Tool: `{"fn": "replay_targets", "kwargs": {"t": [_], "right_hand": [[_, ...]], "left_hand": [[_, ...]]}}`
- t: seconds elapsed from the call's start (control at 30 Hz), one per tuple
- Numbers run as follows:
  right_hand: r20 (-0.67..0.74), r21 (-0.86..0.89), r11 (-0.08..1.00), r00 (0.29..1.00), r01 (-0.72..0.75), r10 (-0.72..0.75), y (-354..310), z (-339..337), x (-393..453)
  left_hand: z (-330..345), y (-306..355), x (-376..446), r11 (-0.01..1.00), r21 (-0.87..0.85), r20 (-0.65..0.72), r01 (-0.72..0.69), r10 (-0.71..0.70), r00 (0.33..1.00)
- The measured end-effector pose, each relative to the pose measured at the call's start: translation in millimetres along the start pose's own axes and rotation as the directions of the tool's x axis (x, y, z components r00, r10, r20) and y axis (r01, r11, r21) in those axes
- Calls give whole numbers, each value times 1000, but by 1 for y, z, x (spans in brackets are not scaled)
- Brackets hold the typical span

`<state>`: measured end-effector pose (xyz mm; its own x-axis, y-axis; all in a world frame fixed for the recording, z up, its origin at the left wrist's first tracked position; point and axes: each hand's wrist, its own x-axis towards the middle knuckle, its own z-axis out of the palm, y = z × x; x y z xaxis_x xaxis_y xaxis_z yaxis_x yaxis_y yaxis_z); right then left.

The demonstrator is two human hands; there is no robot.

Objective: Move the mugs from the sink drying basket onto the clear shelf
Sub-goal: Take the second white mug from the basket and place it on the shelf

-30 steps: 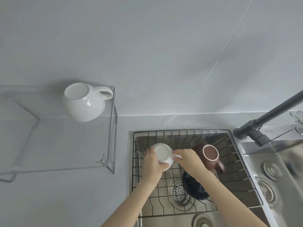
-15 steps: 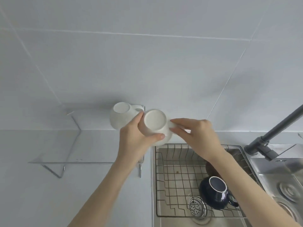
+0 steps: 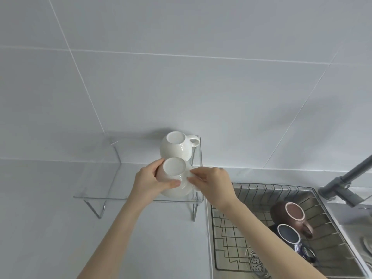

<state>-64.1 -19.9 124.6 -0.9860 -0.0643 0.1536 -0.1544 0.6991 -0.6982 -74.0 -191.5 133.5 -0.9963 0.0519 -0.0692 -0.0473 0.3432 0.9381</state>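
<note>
A white mug (image 3: 174,179) sits over the right front part of the clear shelf (image 3: 100,190). My left hand (image 3: 150,182) wraps its body from the left and my right hand (image 3: 211,183) pinches its handle from the right. Whether its base touches the shelf I cannot tell. Just behind it another white mug (image 3: 176,148) stands on the shelf with its handle to the right. In the wire drying basket (image 3: 227,234) in the sink, a brown mug (image 3: 291,216) and a dark blue mug (image 3: 287,234) lie at the right side.
A grey tap (image 3: 346,184) reaches over the sink from the right. White tiled wall rises behind the shelf, and white countertop (image 3: 40,228) lies under and left of it. The sink drain (image 3: 255,262) shows through the basket floor.
Both hands lifted the white mug out of the basket and carried it left to the shelf, in front of the other white mug. The view swung left and up.
</note>
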Motion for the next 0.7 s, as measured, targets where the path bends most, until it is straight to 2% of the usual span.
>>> {"fn": "replay_targets", "kwargs": {"t": [0.2,0.33,0.4,0.47,0.53,0.57,0.7], "right_hand": [[-8,29,999,1000,-17,17,0,2,0],[97,139,987,993,-86,73,1,-6,-2],[146,188,976,986,-108,81,5,-19,-5],[138,207,971,986,-122,95,16,-39,-12],[91,215,962,984,-170,154,38,-63,-24],[62,214,954,977,-211,203,54,-76,-33],[-25,126,898,903,-422,428,130,-122,-81]], "left_hand": [[0,-10,3,1000,-13,16,-10,11,1000],[5,3,-4,989,142,2,-45,46,999],[16,15,-10,924,360,-85,-131,172,981],[35,28,-20,848,442,-93,-291,366,926],[63,36,-30,825,377,-27,-421,464,886],[80,37,-36,834,331,23,-442,461,887],[159,19,-56,874,271,343,-403,304,889]]}}
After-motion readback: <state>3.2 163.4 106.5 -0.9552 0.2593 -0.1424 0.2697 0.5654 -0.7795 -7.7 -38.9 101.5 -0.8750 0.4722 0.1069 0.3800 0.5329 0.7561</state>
